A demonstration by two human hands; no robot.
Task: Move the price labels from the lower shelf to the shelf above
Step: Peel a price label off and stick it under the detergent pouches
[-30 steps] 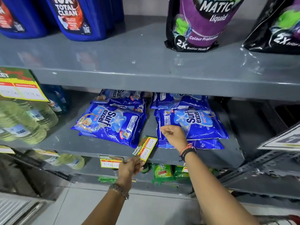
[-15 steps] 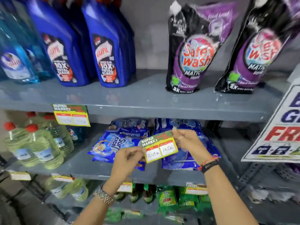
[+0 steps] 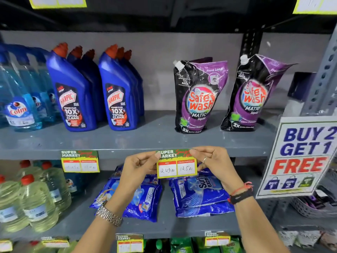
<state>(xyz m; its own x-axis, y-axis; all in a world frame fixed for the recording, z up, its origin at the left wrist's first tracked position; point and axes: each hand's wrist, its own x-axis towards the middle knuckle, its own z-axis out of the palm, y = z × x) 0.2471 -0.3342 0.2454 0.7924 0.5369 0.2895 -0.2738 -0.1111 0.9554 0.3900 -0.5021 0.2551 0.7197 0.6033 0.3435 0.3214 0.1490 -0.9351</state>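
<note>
Price label (image 3: 176, 164), green/yellow with "249" and "125" handwritten, held flat against the front edge of the upper shelf (image 3: 127, 141). Left hand (image 3: 135, 169) pinches the label's left edge, thumb and fingers closed on it. Right hand (image 3: 213, 165) pinches the top right corner, also closed on the label; ring on one finger, red thread and black band at the wrist, metal watch on the left wrist. Second label (image 3: 80, 161) already on the same shelf edge, well left of the left hand. Behind and below both hands: blue Surf Excel packs (image 3: 198, 196) lying on the lower shelf (image 3: 76, 221). Above the hands: Harpic bottles (image 3: 73, 94) up-left, Safe Wash pouches (image 3: 198, 95) up-right, all upright. Promo sign (image 3: 299, 157) "BUY 2 GET 1 FREE" just right of the right hand. More labels (image 3: 129, 242) on the lowest edge below the wrists.
</note>
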